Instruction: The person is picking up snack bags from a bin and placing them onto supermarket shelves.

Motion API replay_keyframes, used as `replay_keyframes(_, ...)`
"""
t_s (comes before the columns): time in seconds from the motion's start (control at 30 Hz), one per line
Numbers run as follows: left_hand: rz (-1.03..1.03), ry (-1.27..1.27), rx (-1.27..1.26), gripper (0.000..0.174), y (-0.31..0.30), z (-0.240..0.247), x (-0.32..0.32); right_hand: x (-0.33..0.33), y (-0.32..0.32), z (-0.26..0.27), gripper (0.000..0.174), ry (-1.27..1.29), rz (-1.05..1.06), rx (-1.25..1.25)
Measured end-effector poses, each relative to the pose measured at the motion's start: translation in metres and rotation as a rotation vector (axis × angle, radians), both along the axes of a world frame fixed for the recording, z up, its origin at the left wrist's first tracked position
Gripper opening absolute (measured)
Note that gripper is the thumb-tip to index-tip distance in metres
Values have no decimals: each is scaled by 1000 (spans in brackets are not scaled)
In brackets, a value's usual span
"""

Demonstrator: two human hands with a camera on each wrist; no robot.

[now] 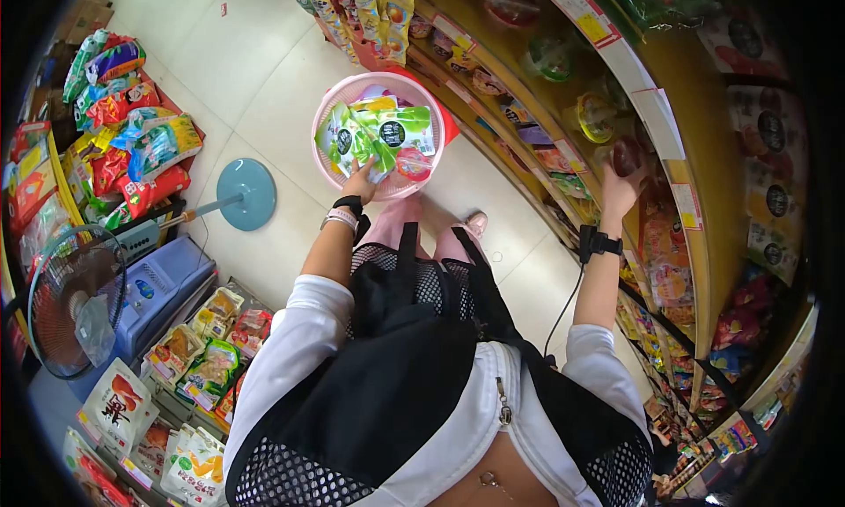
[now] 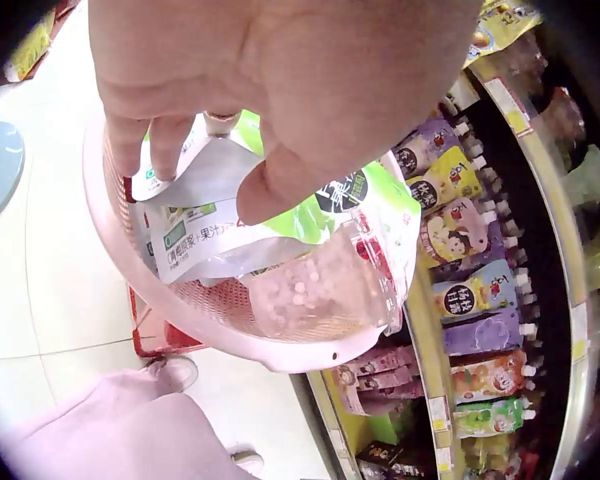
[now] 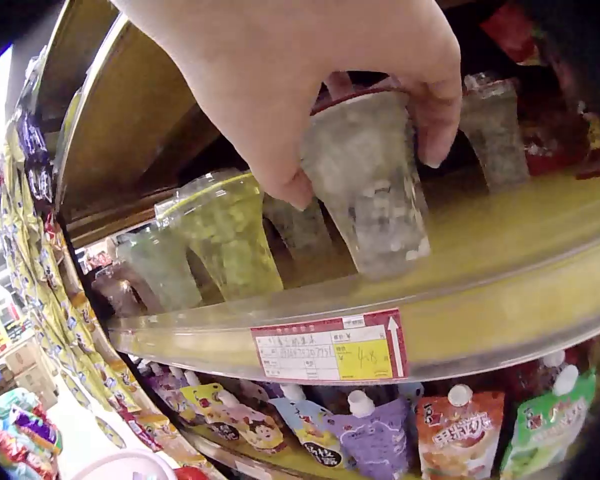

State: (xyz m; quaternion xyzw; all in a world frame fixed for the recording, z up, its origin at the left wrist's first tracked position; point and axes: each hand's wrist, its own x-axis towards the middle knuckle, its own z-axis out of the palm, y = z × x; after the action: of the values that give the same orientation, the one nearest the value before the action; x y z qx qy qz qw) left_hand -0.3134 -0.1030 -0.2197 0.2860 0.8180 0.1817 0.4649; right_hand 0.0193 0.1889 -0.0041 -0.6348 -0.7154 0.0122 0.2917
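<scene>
In the right wrist view the right hand [image 3: 320,70] grips a clear cup [image 3: 368,175] with pale cubes around its dark red rim, at the edge of a shelf [image 3: 500,270]. Beside it stand a yellow cup [image 3: 225,240] and a greenish cup [image 3: 160,270]. The left hand [image 1: 361,183] is at the near side of a pink basket [image 1: 323,159]. Seen from the left wrist, the left hand [image 2: 280,90] has its thumb and fingers around a green and white pouch [image 2: 220,235]; a clear cup [image 2: 305,290] lies in the basket by it.
Spouted pouches [image 2: 480,300] line a lower shelf on the right. At the left stand a fan [image 1: 77,300], a round blue base [image 1: 246,194] and piled snack bags [image 1: 163,146]. Hanging yellow packets [image 1: 378,18] are beyond the basket. Tiled floor [image 1: 273,76] lies between the shelves.
</scene>
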Motion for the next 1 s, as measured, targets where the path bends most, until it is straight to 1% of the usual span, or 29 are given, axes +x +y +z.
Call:
replay_keyframes(0.07,9,23,20,66,2,-2,0,1,1,-2,72,-41,12,44)
replay_keyframes(0.13,-37,80,1,65,0,-3,-4,3,-10,-5,69,-81,24,88)
replay_keyframes(0.2,-43,97,25,66,-2,-8,-5,12,-49,-7,61,230,-38,122)
replay_keyframes(0.27,-34,109,47,66,-6,-9,-2,9,-100,-18,55,380,151,212)
replay_keyframes(0.33,-34,56,4,66,-2,2,-6,-12,-127,-8,48,320,172,-1)
replay_keyframes(0.4,-20,90,25,66,-2,1,-4,-39,-141,-21,51,235,367,-189)
replay_keyframes(0.47,-25,69,55,67,0,5,2,-68,-138,-47,52,327,506,-411)
replay_keyframes(0.53,-18,84,56,67,2,6,6,-103,-129,-82,53,306,636,-465)
replay_keyframes(0.6,-45,89,52,68,3,8,6,-152,-119,-106,56,267,732,-472)
replay_keyframes(0.67,-44,75,31,69,5,14,6,-193,-110,-135,55,290,707,-604)
replay_keyframes(0.7,-42,71,24,69,6,14,8,-209,-106,-143,55,292,714,-614)
replay_keyframes(0.73,-40,67,17,70,7,10,9,-223,-102,-150,55,170,710,-674)
replay_keyframes(0.77,-12,32,77,68,8,7,10,-233,-98,-154,56,45,701,-728)
replay_keyframes(0.8,-9,31,72,68,8,8,11,-238,-96,-162,56,45,704,-733)
replay_keyframes(0.87,-26,55,67,67,7,12,11,-242,-95,-175,60,-32,779,-784)
replay_keyframes(0.9,-8,42,45,66,5,15,9,-245,-98,-173,69,-107,806,-777)
replay_keyframes(0.93,-11,37,49,66,6,18,7,-244,-100,-169,69,-111,801,-776)
replay_keyframes(1.0,4,16,65,66,6,23,6,-233,-104,-153,74,-102,727,-818)
